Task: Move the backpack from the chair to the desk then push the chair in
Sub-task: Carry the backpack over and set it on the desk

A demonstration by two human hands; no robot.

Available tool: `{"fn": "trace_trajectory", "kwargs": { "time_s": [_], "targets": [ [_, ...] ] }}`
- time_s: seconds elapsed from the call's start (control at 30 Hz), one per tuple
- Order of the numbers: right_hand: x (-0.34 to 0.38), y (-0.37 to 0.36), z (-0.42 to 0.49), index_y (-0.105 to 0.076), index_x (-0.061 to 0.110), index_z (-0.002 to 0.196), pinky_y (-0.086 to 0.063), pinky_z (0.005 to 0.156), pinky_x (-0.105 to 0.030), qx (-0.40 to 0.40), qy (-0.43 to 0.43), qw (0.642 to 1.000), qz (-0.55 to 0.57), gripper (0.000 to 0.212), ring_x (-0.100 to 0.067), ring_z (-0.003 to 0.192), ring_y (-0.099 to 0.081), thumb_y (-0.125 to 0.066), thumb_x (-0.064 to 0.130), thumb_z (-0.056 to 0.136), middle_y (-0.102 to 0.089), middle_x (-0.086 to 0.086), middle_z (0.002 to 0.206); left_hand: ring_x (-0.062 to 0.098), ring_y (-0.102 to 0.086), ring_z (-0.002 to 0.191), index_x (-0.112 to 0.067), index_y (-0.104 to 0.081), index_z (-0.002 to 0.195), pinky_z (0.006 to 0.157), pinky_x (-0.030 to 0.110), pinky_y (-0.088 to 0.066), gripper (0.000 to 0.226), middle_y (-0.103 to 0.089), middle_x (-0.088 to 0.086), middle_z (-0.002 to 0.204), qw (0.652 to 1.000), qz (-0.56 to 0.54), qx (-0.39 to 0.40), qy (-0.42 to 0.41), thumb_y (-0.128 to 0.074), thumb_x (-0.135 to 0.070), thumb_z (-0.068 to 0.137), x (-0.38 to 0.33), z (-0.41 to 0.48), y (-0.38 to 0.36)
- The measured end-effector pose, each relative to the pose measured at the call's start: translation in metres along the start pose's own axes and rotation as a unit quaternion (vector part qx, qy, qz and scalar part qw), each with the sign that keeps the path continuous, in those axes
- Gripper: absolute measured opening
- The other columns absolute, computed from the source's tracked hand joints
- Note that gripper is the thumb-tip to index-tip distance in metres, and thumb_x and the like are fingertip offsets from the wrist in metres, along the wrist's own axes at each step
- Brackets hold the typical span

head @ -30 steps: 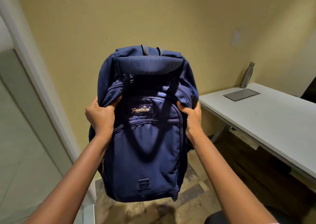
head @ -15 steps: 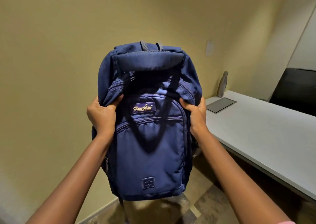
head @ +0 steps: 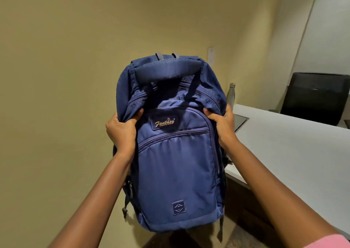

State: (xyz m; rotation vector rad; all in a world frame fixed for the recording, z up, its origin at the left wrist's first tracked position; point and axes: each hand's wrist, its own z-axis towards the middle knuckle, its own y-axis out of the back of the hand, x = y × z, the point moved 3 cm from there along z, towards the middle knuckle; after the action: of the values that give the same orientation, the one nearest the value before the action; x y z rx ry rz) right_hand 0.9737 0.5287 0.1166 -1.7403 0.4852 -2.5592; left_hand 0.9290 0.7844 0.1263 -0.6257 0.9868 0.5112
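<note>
Swung further toward the worktop [head: 284, 153] since a second ago: more of the pale surface now in view to the right of the hands, the black chair back [head: 314, 98] beyond it larger, the floor and the doorway on the left gone from sight.

Backpack [head: 176, 153] held up in the air, upright, long axis vertical, front pocket and logo patch facing the camera, bottom edge hanging clear of everything below. Gripped on both flanks at about the upper third: left hand [head: 121, 132] closed on a bunch of fabric beside the top zip, right hand [head: 221, 126] closed likewise on the opposite side, thumbs forward over the front panel. Arms nearly straight, pack directly ahead of both hands and between them.

Worktop off to the right of the right hand and a little below it, its near corner just behind the pack's right edge. Right hand therefore the nearer one; coming move judged a carry rightward, with the base likely needing to clear the worktop's edge.

Further right and beyond the right hand: a steel bottle [head: 232, 94] standing upright near the wall and a flat dark pad [head: 239, 121] lying beside it, both close to the likely landing spot; worth keeping the pack short of them. Landing surface otherwise bare and broad. Plain yellow wall [head: 75, 77] behind and to the left.
</note>
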Motion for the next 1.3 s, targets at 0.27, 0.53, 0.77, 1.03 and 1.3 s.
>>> {"fn": "trace_trajectory", "kwargs": {
  "time_s": [0.27,0.53,0.77,1.03,1.3],
  "targets": [
    [-0.023,0.013,0.110,-0.052,0.025,0.102,-0.048,0.066,-0.019,-0.045,0.019,0.999,-0.016,0.038,-0.005,0.082,-0.060,-0.072,0.011,0.073,-0.062,0.013,0.089,-0.003,-0.057,0.057,-0.022,-0.063,0.070,0.056,0.017,-0.050,0.022,-0.063,-0.010,0.069,0.998,-0.038,0.041,0.023,-0.081,-0.012,0.062,0.047,0.051,-0.106],
    [-0.047,0.031,0.227,-0.054,0.017,0.103,-0.049,0.068,-0.018,-0.026,0.023,0.999,-0.028,0.033,-0.010,0.084,-0.060,-0.071,0.012,0.075,-0.062,0.006,0.093,0.004,-0.056,0.062,-0.027,-0.061,0.065,0.061,0.024,-0.051,0.023,-0.063,-0.013,0.068,0.998,-0.041,0.031,0.031,-0.082,-0.017,0.062,0.088,0.081,-0.208],
    [-0.088,0.054,0.339,-0.056,0.007,0.107,-0.049,0.083,-0.033,-0.033,-0.004,0.998,-0.044,0.035,-0.025,0.097,-0.060,-0.071,0.013,0.076,-0.063,-0.009,0.106,-0.003,-0.055,0.057,-0.021,-0.063,0.073,0.051,0.012,-0.049,0.023,-0.063,-0.013,0.068,0.997,-0.043,0.021,0.060,-0.083,-0.018,0.061,0.129,0.099,-0.303],
    [-0.154,0.062,0.445,-0.055,0.010,0.113,-0.046,0.090,-0.032,0.017,-0.037,0.995,-0.095,0.037,-0.024,0.104,-0.057,-0.068,0.017,0.079,-0.060,-0.004,0.109,0.016,-0.059,0.068,-0.021,-0.061,0.066,0.066,0.030,-0.052,0.023,-0.063,-0.008,0.069,0.992,-0.033,-0.023,0.120,-0.082,-0.013,0.062,0.195,0.113,-0.381],
    [-0.199,0.073,0.496,-0.057,0.011,0.105,-0.046,0.089,-0.033,0.047,-0.061,0.994,-0.077,0.025,-0.027,0.104,-0.057,-0.065,0.016,0.081,-0.061,-0.012,0.113,0.011,-0.056,0.065,-0.027,-0.055,0.063,0.060,0.019,-0.051,0.030,-0.059,-0.008,0.068,0.997,0.011,-0.032,0.074,-0.082,-0.013,0.063,0.229,0.116,-0.425]
  ]
}}
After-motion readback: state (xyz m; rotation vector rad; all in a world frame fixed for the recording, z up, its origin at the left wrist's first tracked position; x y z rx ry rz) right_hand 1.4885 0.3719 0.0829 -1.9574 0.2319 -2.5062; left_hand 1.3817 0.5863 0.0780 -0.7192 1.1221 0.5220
